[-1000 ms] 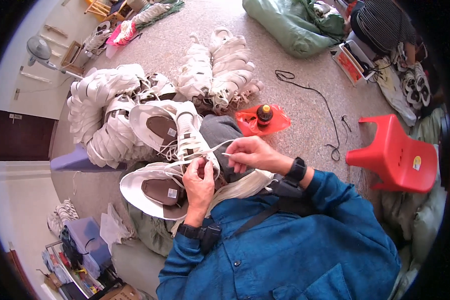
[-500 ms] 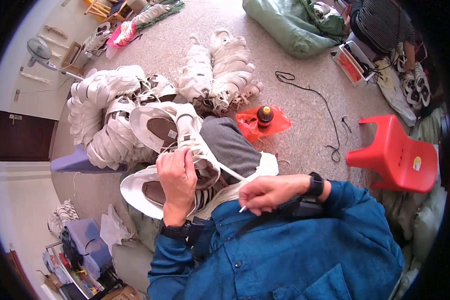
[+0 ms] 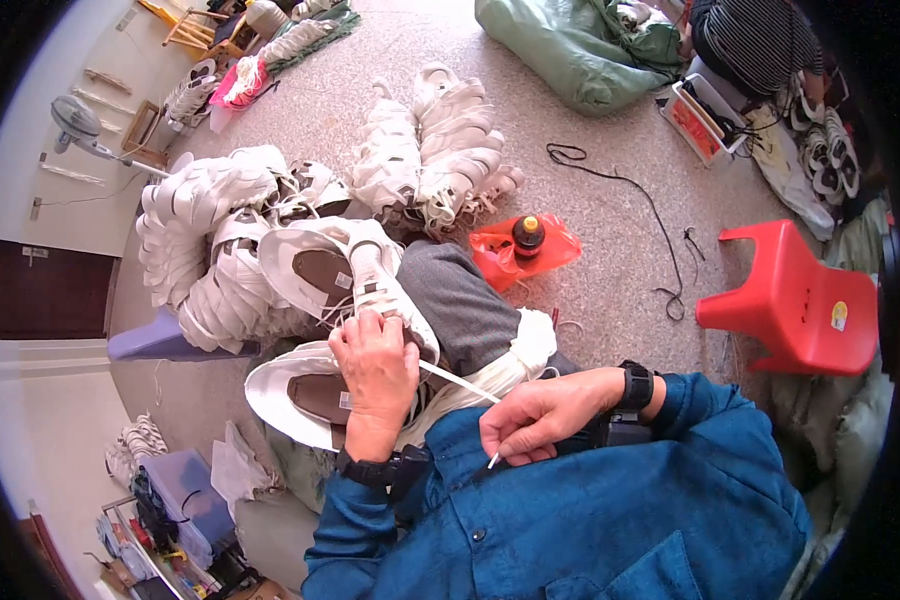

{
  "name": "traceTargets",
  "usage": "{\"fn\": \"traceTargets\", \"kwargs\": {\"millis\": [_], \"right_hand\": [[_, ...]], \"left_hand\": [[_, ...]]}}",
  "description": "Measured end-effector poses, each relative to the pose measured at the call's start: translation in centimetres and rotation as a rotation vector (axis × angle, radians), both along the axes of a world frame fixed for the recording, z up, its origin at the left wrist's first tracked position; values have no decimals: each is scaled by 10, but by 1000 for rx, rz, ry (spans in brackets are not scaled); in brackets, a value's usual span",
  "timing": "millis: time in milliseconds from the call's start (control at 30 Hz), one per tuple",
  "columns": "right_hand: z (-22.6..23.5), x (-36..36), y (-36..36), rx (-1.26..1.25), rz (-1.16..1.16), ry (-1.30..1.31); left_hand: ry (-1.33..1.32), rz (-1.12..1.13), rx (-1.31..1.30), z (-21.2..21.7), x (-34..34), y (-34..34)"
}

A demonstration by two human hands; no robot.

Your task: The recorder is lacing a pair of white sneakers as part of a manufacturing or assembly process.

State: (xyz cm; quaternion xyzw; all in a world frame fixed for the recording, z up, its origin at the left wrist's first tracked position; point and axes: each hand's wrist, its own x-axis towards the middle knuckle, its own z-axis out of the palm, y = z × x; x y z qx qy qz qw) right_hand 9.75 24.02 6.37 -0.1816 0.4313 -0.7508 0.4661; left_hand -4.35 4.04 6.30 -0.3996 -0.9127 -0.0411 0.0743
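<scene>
Two white shoes lie side by side on my lap, the farther shoe and the nearer shoe, with brown insoles showing. My left hand is closed at the lacing area between them, its fingertips curled in and partly hidden. A white shoelace runs taut from there to my right hand. That hand pinches the lace, and its white tip pokes out below the fingers. Beside the shoes, a bundle of white laces is draped over my grey trouser leg.
Stacked white shoes fill a purple stool at left; more shoe rows lie ahead. A bottle sits on a red bag. The red stool is at right, a black cord nearby. Another person sits far right.
My left hand has shifted slightly right and nearer to me over the shoes. The right hand has lowered a little, still pinching the lace, and more of the lace shows between the hands.
</scene>
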Motion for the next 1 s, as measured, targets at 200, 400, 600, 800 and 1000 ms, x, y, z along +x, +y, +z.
{"fn": "traceTargets", "kwargs": {"millis": [200, 400, 600, 800, 1000], "right_hand": [[2, 0, 3, 12, -18, -1], [19, -19, 37, 258, -203, 146], [-3, -48, 64, 977, -575, 810], [-50, -75, 14, 983, -929, 954], [-61, -89, -24, 799, -994, 969]], "left_hand": [[156, 25, 184, -24, -7, -3], [-644, 277, 1041, 20, -1, -15], [-660, 367, 842, 59, -32, -99], [200, 296, 241, 50, -4, -80], [-668, 198, 521, 4, 27, -19]]}}
